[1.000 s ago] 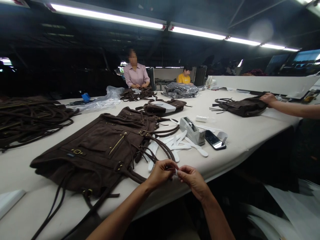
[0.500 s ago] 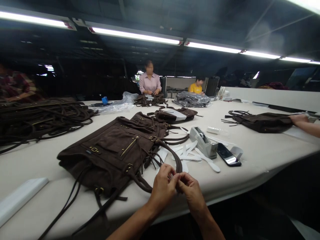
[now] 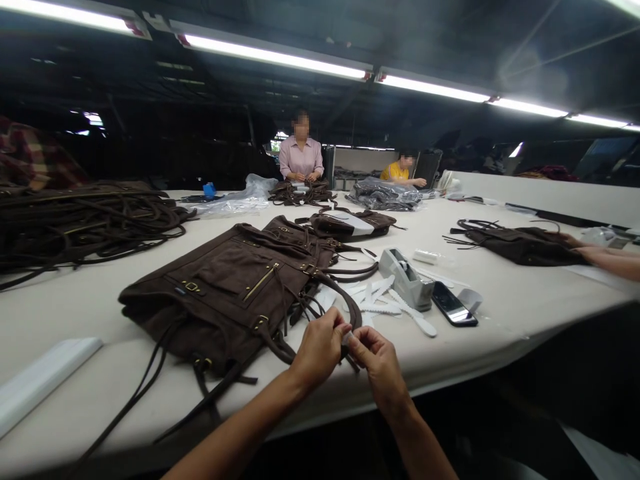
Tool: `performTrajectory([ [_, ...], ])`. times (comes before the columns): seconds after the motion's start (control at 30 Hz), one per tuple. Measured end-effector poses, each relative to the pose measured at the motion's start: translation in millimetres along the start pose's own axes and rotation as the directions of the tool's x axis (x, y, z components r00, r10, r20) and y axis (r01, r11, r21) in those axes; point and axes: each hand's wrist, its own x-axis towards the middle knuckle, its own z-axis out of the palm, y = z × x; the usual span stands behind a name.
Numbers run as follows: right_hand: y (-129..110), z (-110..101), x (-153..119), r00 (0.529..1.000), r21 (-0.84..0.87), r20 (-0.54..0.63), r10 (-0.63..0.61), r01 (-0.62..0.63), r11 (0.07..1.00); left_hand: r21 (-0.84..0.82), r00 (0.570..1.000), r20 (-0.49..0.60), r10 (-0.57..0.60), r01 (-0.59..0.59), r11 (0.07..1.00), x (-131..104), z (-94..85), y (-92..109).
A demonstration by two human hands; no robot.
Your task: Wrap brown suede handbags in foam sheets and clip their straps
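A dark brown handbag (image 3: pixel 230 267) with brass buckles and zips lies on its side in front of me. At its near right end, my left hand (image 3: pixel 320 348) is closed around the bag's handle (image 3: pixel 353 308). My right hand (image 3: pixel 381 367) pinches a small translucent white piece (image 3: pixel 347 339) against the handle, its fingertips nearly touching those of my left. Thin dark straps hang just below the fingers. Beyond the hands, several white serrated plastic strips (image 3: pixel 383 308) lie in a loose heap beside a grey tape dispenser (image 3: pixel 407 280).
Right of the dispenser is a phone (image 3: pixel 453 305). A white slab (image 3: pixel 45 380) lies at left, near piled brown bags (image 3: pixel 80 227). Another bag (image 3: pixel 520 243) at right is under a co-worker's hands (image 3: pixel 583 250). Two people work across the table (image 3: pixel 280 427), near plastic-wrapped goods (image 3: pixel 383 193).
My hands have shifted slightly up and left, and the fingertips have parted a little, showing the white piece. At right, the co-worker's hands have moved on the other bag.
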Motion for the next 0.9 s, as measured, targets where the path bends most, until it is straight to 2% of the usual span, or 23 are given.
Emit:
performTrajectory([
  [0.13, -6.4, 8.1, -9.1, 1.000, -0.018, 0.008, -0.016, 0.016, 1.000, 0.087, 0.995, -0.018, 0.096, -0.095, 0.992, -9.7, -4.7, 10.4],
  [0.23, -14.1, 12.6, -17.4, 1.000, 0.072, -0.016, 0.012, -0.011, 0.997, 0.124, 0.990, -0.029, 0.140, -0.135, 0.983, -12.7, -7.8, 14.5],
  [0.4, -16.7, 10.6, -18.4, 0.982, 0.341, 0.011, 0.187, -0.179, 0.923, 0.022, 0.999, 0.040, 0.010, -0.011, 1.000, -1.4, -8.3, 9.4],
  [0.53, -7.1, 3.9, -14.6, 0.975, 0.422, -0.017, 0.221, -0.193, 0.886, 0.012, 1.000, 0.022, -0.019, 0.019, 1.000, 3.9, 1.5, 2.5],
  [0.73, 0.8, -1.4, -8.8, 0.990, 0.395, -0.042, 0.137, -0.110, 0.912, 0.058, 0.999, -0.002, 0.035, -0.035, 0.998, -9.3, 15.5, -3.7],
  [0.9, 1.2, -3.1, -3.2, 0.993, 0.310, -0.019, 0.116, -0.104, 0.945, 0.025, 0.999, -0.034, -0.010, 0.010, 1.000, -14.9, 15.0, -6.8],
])
